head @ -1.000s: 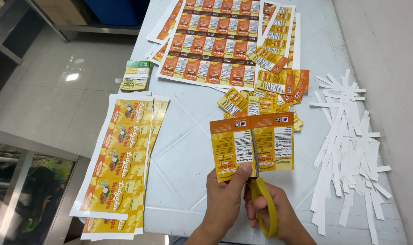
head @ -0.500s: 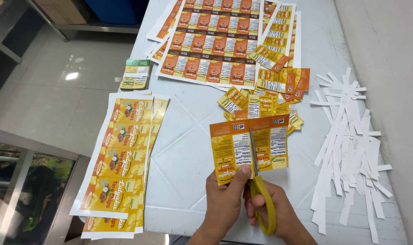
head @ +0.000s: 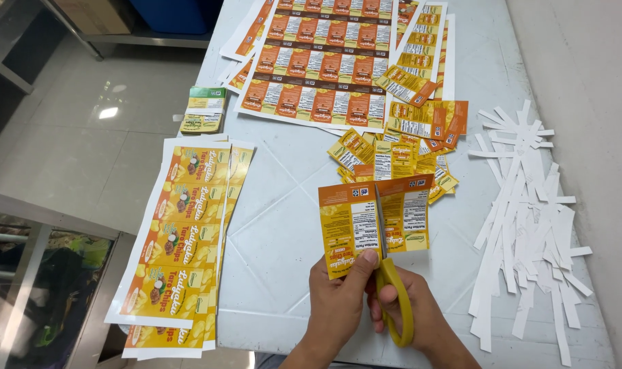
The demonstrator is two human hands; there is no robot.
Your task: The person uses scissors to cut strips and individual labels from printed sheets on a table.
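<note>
My left hand (head: 338, 294) pinches the lower left edge of a yellow and orange label sheet (head: 355, 225), held just above the white table (head: 283, 232). In my right hand (head: 413, 307) are yellow-handled scissors (head: 391, 287). Their blades run up the middle of the sheet, almost to its orange top band, so the sheet is split into a left and a right label. A pile of cut single labels (head: 393, 154) lies just beyond the sheet.
Stacked uncut strips of yellow labels (head: 181, 239) hang over the table's left edge. Large uncut printed sheets (head: 318, 61) cover the far end. White paper offcuts (head: 529, 219) are heaped at the right. A small green and yellow label stack (head: 203, 109) sits at the far left edge.
The scissor blades have advanced up through the sheet, lengthening the cut towards the top band. The sheet has come slightly nearer and its two halves have parted a little.
</note>
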